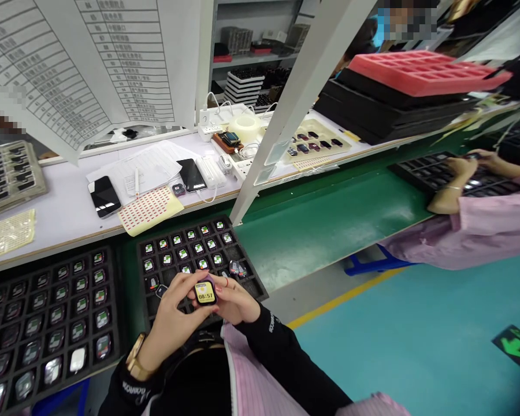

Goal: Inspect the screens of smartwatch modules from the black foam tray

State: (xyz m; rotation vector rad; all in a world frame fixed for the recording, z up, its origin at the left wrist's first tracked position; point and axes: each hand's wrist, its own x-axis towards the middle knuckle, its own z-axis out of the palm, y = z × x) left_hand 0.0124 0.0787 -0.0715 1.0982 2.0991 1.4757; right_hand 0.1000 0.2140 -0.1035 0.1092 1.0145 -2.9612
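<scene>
A smartwatch body (206, 293) without a strap, its lit yellow screen reading 08:57, is held between both my hands. My left hand (176, 306) grips it from the left, with fingers along the top and thumb below. From the right, my right hand (236, 300) has its fingers closed on the watch's edge. Beneath them lies a black foam tray (253, 283) whose compartments hold several watches with green and white screens. Two watches (237, 268) lie close together at its right side. Another dark watch (160, 290) rests tilted beside my left hand.
A second black tray (115, 323) full of watches is at left. On the white shelf are two phones (104, 196) (192, 175), a red-dotted sticker sheet (149, 211) and a power strip (211, 171). A slanted post (281, 115) rises ahead. A co-worker's hands (463, 166) work at right.
</scene>
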